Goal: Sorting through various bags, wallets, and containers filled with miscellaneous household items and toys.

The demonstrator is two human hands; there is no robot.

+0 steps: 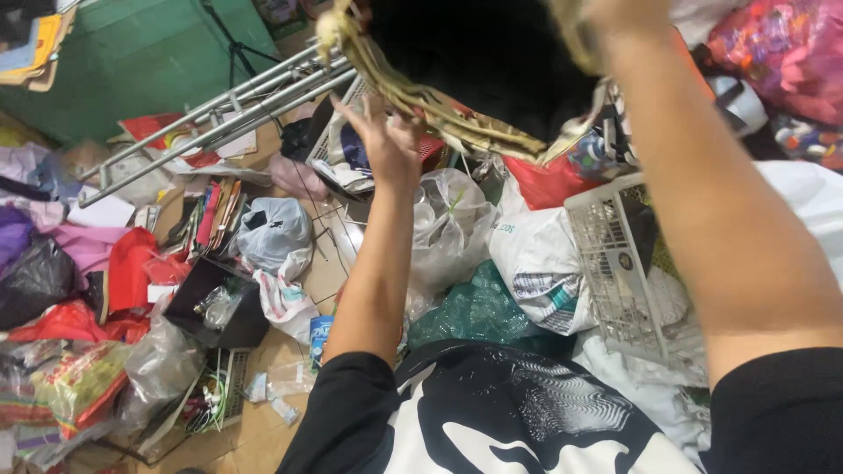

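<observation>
Both arms are up holding a black garment with a tan striped edge [457,88] at about 12 o'clock over the cluttered floor. Left hand [386,145] is open, fingers spread against the striped hem, while the right hand [606,26] looks clenched on the cloth at 1 o'clock, though it's partly cut off. Looks like the shake-out stage to me, so the left probably needs a proper pinch on that hem next.

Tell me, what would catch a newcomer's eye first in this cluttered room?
Two raised bare arms dominate: the left hand spreads its fingers under a black cloth with a gold patterned edge, while the right hand grips it at the top edge. Below lies a floor heaped with plastic bags, a white plastic basket on the right and a folded metal rack at upper left.
</observation>
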